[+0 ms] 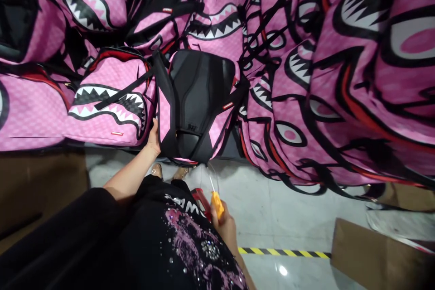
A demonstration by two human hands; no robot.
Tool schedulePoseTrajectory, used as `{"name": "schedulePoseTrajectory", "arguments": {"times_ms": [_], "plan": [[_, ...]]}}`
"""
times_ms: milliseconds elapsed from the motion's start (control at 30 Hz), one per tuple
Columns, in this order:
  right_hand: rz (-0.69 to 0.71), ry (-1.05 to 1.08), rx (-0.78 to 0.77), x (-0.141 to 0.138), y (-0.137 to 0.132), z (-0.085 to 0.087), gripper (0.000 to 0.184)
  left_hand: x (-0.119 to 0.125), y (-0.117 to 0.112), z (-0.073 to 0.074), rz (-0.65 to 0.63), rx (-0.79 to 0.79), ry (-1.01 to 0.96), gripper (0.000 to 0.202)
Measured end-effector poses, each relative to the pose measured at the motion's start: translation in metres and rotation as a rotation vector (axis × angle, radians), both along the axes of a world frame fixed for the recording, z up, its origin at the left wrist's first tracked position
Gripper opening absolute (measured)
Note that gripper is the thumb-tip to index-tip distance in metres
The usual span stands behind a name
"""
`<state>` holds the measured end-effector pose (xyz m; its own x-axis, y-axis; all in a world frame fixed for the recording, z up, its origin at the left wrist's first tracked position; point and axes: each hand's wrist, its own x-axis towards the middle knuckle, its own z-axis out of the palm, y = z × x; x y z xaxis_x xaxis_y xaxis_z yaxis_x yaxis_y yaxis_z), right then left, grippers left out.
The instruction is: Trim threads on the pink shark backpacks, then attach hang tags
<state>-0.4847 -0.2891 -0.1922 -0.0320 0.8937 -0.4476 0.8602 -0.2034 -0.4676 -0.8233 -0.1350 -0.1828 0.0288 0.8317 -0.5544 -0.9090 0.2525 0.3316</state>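
Observation:
A pink backpack (202, 95) lies in front of me with its black padded back panel and shoulder straps facing up. My left hand (155, 138) is closed on its lower left side, the fingers partly hidden against the bag. Below the bag's bottom edge, my right hand (224, 223) is wrapped around an orange-handled tool (217, 205). A thin pale shaft reaches from that handle up toward the bag; its exact kind is unclear. Beside the left hand lies another pink backpack (110, 99) with a shark-mouth print, a loose black strap across it.
Many pink shark-print backpacks (292, 95) are piled at the right and behind. A cardboard box (377, 249) stands on the floor at the lower right, near yellow-black striped tape (285, 252). Brown cardboard (44, 186) is at the left. A red object (201, 201) shows near my right hand.

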Motion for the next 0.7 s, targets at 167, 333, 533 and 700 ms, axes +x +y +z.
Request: {"name": "schedulePoseTrajectory", "arguments": {"times_ms": [167,333,533,700], "plan": [[0.116,-0.127,-0.179,-0.042,0.003,-0.003,0.042,0.003,0.007,0.001,-0.012,0.027,0.017,0.068],[0.140,-0.159,-0.182,-0.076,0.024,0.003,0.036,0.005,-0.009,0.018,-0.018,-0.048,0.359,0.064],[0.100,-0.040,-0.130,-0.092,0.029,-0.013,0.038,0.032,-0.060,0.021,-0.399,0.406,1.934,0.077],[0.067,0.016,-0.119,-0.098,0.031,-0.020,0.037,0.054,-0.033,-0.011,-0.964,0.669,2.425,0.086]]}}
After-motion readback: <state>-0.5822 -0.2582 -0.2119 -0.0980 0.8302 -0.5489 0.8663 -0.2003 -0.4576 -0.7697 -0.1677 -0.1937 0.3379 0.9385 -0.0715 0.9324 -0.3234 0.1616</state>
